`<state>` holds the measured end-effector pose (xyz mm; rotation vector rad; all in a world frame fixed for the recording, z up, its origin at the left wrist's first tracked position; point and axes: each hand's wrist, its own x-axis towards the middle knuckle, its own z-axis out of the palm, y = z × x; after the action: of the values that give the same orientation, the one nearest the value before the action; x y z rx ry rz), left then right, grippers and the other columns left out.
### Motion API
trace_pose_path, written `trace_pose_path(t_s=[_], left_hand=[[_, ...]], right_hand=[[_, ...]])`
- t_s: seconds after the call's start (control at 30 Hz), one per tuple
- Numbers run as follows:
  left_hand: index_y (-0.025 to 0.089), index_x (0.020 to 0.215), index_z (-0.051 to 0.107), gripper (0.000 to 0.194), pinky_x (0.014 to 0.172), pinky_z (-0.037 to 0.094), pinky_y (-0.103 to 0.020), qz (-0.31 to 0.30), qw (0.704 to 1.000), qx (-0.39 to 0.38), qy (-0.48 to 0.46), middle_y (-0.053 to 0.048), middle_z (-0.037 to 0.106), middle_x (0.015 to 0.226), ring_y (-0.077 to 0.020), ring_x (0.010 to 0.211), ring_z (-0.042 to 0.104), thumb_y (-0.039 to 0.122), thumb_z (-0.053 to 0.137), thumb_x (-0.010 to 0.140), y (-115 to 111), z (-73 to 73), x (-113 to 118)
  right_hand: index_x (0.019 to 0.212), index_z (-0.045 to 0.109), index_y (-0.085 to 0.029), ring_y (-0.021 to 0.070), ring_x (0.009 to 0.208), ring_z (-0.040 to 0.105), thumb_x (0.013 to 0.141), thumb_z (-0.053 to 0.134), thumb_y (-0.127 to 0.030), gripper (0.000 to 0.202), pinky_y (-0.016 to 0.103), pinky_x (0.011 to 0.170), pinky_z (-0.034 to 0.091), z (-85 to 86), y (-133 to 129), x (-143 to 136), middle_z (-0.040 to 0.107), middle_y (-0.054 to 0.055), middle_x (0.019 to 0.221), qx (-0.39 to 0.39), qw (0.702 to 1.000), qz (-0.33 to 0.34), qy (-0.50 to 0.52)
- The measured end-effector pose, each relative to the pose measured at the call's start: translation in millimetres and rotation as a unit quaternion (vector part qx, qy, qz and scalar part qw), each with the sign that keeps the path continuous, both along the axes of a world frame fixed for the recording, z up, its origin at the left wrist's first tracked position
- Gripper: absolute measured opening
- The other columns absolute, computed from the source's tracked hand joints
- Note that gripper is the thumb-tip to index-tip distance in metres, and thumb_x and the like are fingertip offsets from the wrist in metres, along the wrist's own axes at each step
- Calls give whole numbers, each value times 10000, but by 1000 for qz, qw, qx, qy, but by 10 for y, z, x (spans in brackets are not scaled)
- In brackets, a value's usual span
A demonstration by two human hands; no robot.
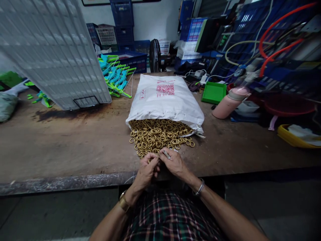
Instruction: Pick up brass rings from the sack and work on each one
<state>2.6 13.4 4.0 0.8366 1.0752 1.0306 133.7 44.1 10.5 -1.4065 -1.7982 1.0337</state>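
Note:
Brass-coloured rings spill in a heap from the open mouth of a white woven sack, which lies flat with red print on top. At the near edge of this heap, my left hand is closed, with part of a ring showing between its fingers. My right hand meets it fingertip to fingertip. A slim silver metal tool sticks out of the right hand's grip; its exact kind cannot be made out. What lies between the two sets of fingertips is hidden.
On the wooden table, a ribbed pale panel stands at left before green and blue frames. To the right are a green tray, a pink bottle and a yellow basin. A fan stands behind.

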Motion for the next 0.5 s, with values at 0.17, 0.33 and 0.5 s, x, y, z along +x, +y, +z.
trace_pose_path(t_s=[0.17, 0.33, 0.5], left_hand=[[167, 801, 505, 264, 348, 332, -138, -13, 998, -36, -40, 38, 513, 588, -56, 431, 438, 407, 586, 728, -11, 14, 25], [171, 769, 488, 271, 364, 354, -143, -2, 999, -17, -31, 41, 512, 576, -54, 427, 435, 433, 558, 753, -32, -29, 35], [182, 780, 483, 294, 358, 341, -147, 16, 999, -19, -27, 46, 512, 570, -58, 416, 434, 462, 563, 742, -20, -25, 34]], right_hand=[[637, 499, -181, 90, 531, 386, 826, 432, -340, 255, 216, 516, 296, 26, -9, -4, 450, -47, 557, 14, 1000, 8, -26], [653, 473, -188, 101, 536, 398, 858, 359, -330, 274, 222, 523, 296, -8, 6, 16, 467, -29, 583, 34, 998, 7, -44], [762, 516, -196, 122, 595, 456, 776, 378, -132, 153, 232, 567, 293, -102, -32, 104, 539, 2, 663, 108, 981, 8, -159]])
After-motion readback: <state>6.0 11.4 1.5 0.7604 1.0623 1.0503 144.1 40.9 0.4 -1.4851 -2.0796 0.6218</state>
